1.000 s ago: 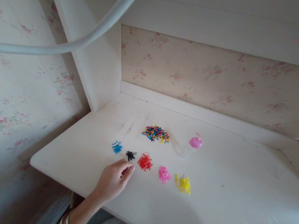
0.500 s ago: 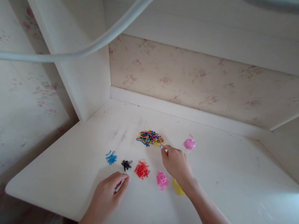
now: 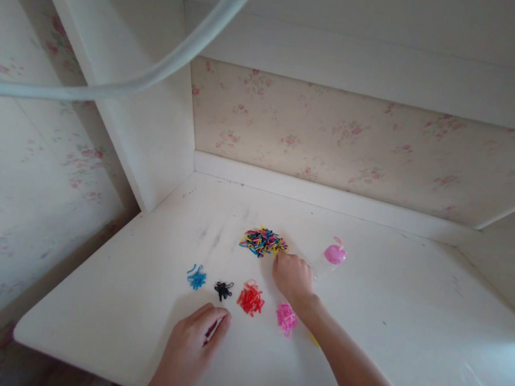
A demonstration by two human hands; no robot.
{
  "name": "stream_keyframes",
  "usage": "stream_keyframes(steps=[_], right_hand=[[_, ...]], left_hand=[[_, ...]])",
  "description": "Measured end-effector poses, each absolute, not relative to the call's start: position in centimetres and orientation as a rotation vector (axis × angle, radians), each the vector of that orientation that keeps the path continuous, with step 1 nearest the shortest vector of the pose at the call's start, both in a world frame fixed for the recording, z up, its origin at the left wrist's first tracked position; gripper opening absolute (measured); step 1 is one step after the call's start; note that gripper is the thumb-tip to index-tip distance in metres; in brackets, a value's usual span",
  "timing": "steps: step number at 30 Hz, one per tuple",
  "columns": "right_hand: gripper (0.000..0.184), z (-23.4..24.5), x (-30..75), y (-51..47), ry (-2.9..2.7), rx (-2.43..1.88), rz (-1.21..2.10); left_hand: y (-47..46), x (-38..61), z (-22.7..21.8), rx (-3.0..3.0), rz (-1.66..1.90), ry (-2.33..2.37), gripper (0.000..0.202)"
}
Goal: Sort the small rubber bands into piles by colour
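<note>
Reference point is the mixed pile of coloured bands point(image 3: 261, 241) on the white table point(image 3: 385, 374). The right hand point(image 3: 292, 277), out of view a second ago, is now at that pile's near right edge, fingers curled; whether they grip a band cannot be told. This is judged to place the work in hand at the mixed pile. The left hand point(image 3: 194, 342) lies well nearer the wearer than the pile, fingers curled with thumb towards forefinger; any hold cannot be told. Between pile and wearer, left to right, lie blue bands point(image 3: 197, 278), black bands point(image 3: 223, 290), red bands point(image 3: 251, 299), pink bands point(image 3: 287, 319) and yellow bands point(image 3: 315, 339), the last mostly hidden by the forearm. Right of the pile rests a pink apple-shaped piece point(image 3: 335, 254). No brand, label or writing is legible.
</note>
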State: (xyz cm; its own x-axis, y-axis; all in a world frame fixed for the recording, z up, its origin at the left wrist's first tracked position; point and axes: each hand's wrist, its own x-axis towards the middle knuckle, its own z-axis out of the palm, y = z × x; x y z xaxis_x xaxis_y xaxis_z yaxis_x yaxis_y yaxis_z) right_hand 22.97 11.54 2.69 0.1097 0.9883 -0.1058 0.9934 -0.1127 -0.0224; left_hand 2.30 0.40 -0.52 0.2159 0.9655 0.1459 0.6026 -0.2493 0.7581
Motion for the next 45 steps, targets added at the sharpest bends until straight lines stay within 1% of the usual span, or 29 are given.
stream_keyframes(steps=[7, 15, 21, 26, 29, 33, 35, 39, 45], right_hand=[[0.035, 3.2, 25.0, 9.4, 2.098, 2.313, -0.151], [0.037, 4.4, 28.4, 5.3, 2.178, 2.433, -0.223], [0.038, 2.5, 31.5, 0.3, 2.273, 2.691, -0.517], [0.038, 0.4, 32.9, -2.6, 2.165, 2.752, -0.561], [0.038, -0.4, 33.2, -3.1, 2.138, 2.754, -0.590], [0.042, -0.9, 33.3, -3.4, 2.094, 2.844, -0.657], [0.043, -1.2, 33.4, -3.7, 2.052, 2.937, -0.701], [0.045, -1.8, 33.6, -4.4, 1.984, 3.082, -0.731], [0.046, -1.8, 33.6, -4.5, 2.019, 3.107, -0.731]], left_hand=[[0.4, 2.3, -0.9, 1.963, 0.805, 1.464, 0.028], [0.4, 2.4, -0.9, 2.006, 0.813, 1.460, 0.026], [0.6, 2.7, -0.7, 1.966, 0.800, 1.477, 0.025], [1.7, 4.1, 1.0, 1.878, 0.750, 1.404, 0.028], [3.1, 6.1, 2.9, 2.040, 0.686, 1.323, 0.028], [6.0, 9.2, 4.4, 2.323, 0.402, 1.436, 0.027], [7.7, 10.5, 4.4, 2.365, 0.312, 1.512, 0.024], [10.6, 12.6, 3.6, 2.384, 0.252, 1.629, 0.023], [12.5, 14.7, 2.6, 2.440, 0.212, 1.680, 0.023]])
